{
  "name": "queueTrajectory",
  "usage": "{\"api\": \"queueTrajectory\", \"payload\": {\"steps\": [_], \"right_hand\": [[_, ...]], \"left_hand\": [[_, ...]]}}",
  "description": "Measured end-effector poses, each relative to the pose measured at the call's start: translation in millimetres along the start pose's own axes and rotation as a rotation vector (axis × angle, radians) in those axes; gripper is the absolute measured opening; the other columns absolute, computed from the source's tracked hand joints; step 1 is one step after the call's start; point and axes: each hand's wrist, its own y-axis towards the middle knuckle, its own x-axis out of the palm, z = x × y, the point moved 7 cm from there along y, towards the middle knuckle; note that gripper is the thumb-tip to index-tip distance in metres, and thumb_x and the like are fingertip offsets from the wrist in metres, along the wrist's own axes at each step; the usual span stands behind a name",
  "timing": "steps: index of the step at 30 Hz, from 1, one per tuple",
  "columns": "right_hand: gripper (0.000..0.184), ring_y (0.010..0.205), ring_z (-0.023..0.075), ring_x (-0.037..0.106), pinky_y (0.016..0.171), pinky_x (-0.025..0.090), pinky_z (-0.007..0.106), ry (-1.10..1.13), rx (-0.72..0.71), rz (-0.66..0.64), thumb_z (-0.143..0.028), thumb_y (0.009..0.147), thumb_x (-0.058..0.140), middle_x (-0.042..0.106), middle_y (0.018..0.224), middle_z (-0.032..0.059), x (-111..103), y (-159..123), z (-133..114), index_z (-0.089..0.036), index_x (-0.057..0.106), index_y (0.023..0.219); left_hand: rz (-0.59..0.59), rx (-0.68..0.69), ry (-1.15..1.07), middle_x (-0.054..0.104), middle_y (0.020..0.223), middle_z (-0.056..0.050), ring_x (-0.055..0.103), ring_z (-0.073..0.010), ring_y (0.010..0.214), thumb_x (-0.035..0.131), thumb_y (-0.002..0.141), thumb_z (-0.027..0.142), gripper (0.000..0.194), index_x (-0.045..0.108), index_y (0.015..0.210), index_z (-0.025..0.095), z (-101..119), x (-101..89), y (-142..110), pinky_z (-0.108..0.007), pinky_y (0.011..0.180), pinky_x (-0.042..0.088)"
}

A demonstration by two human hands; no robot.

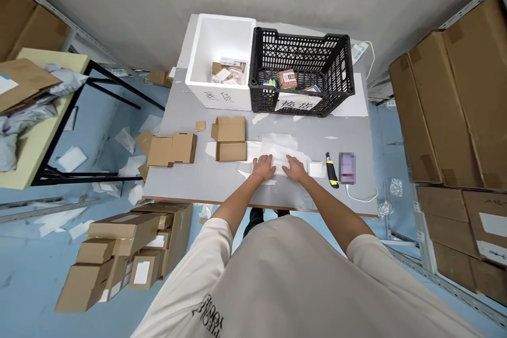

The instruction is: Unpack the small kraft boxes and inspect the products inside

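Observation:
A thin white sheet [279, 143] of wrapping material lies on the grey table in front of me. My left hand [264, 168] rests on its left part with the fingers spread. On its right side lies my right hand [295, 169], thumb and fingers apart, touching the sheet. Whether anything lies under the sheet between my hands I cannot make out. A small flat white square packet [316, 169] is just right of my right hand. To the left of the sheet stands an open brown cardboard box [231, 151], its lid folded back.
A white foam box [232, 96] and a black crate [301, 112], both holding small packages, stand at the back. A yellow-black utility knife [331, 170] and a phone [347, 168] on a cable lie right. Small cartons [183, 148] sit left. Stacked boxes [122, 232] crowd the floor.

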Motion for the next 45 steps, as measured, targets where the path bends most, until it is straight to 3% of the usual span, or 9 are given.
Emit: {"api": "queueTrajectory", "payload": {"steps": [4,10,17,19,23,27,35,39,45], "right_hand": [[0.047,0.109,0.0235,0.063,0.108,0.035,0.038,0.119,-0.008,0.088,-0.035,0.103,0.029,0.072,0.102,0.0077,-14.9,-8.8,-3.8,-0.019,0.045,0.144],[0.046,0.089,0.0201,0.069,0.086,0.048,0.030,0.251,0.039,-0.079,-0.038,0.103,0.031,0.071,0.075,0.0007,1.6,-31.4,-0.7,-0.021,0.045,0.144],[0.053,0.117,0.0323,0.055,0.099,0.039,0.043,-0.237,-0.030,0.013,-0.035,0.091,0.057,0.061,0.126,0.0165,-4.1,-30.9,-8.2,-0.018,0.048,0.140],[0.054,0.125,0.0318,0.049,0.103,0.036,0.042,-0.252,-0.132,0.041,-0.033,0.091,0.057,0.053,0.137,0.0169,-3.6,-26.7,-17.8,-0.018,0.047,0.141],[0.073,0.136,0.0319,0.037,0.109,0.031,0.043,-0.205,-0.144,0.013,-0.035,0.087,0.062,0.038,0.152,0.0173,10.0,-16.0,-19.6,-0.017,0.033,0.151],[0.085,0.138,0.0349,0.033,0.110,0.030,0.046,-0.187,-0.088,0.004,-0.037,0.081,0.067,0.035,0.153,0.0187,25.9,-9.7,-13.2,-0.017,0.026,0.153],[0.074,0.133,0.0342,0.038,0.107,0.033,0.046,-0.140,-0.098,0.019,-0.030,0.081,0.067,0.040,0.148,0.0172,22.2,-9.6,-10.6,-0.018,0.035,0.147],[0.075,0.128,0.0311,0.044,0.106,0.035,0.043,-0.060,-0.124,0.062,-0.031,0.081,0.067,0.045,0.145,0.0142,2.0,-21.4,-9.7,-0.019,0.034,0.147],[0.079,0.129,0.0308,0.046,0.106,0.036,0.042,0.054,-0.165,0.172,-0.033,0.080,0.069,0.048,0.144,0.0131,-43.2,-57.2,-14.8,-0.020,0.034,0.149]], "left_hand": [[0.096,-0.011,-0.040,0.046,0.149,-0.014,0.034,-0.0291,0.142,0.025,0.101,0.044,0.052,0.037,0.147,0.020,0.4,-13.9,-1.9,-0.054,0.117,0.019],[0.069,0.023,-0.015,0.052,0.144,-0.012,0.038,-0.0283,0.138,0.024,0.102,0.043,0.050,0.052,0.137,0.021,0.0,-21.4,-3.8,-0.054,0.115,0.023],[-0.091,0.079,0.109,0.059,0.133,-0.010,0.035,-0.0296,0.140,0.040,0.096,0.038,0.036,0.072,0.095,0.020,4.6,-8.0,-8.3,-0.054,0.118,0.016],[-0.163,0.068,0.123,0.058,0.133,-0.011,0.034,-0.0314,0.141,0.056,0.086,0.037,0.026,0.068,0.101,0.020,2.8,0.8,-13.7,-0.056,0.118,0.018],[-0.174,0.085,0.127,0.039,0.152,-0.014,0.026,-0.0326,0.146,0.070,0.073,0.032,0.061,0.049,0.129,0.021,-1.4,14.6,-24.6,-0.058,0.118,0.018],[-0.128,0.097,0.156,0.025,0.161,-0.016,0.021,-0.0320,0.150,0.068,0.075,0.018,0.073,0.036,0.140,0.022,-5.5,25.6,-30.8,-0.060,0.119,0.013],[-0.112,0.107,0.160,0.018,0.164,-0.018,0.013,-0.0301,0.153,0.059,0.076,0.005,0.075,0.034,0.145,0.020,-5.5,31.7,-37.5,-0.059,0.120,0.009],[-0.110,0.095,0.178,0.023,0.162,-0.019,0.020,-0.0305,0.151,0.056,0.077,0.005,0.068,0.039,0.143,0.016,1.8,18.0,-39.7,-0.057,0.120,0.011],[0.083,0.160,0.054,0.022,0.164,-0.015,0.028,-0.0299,0.147,0.058,0.086,0.024,0.074,0.027,0.153,0.021,34.5,-44.5,-56.7,-0.050,0.117,0.027]]}}
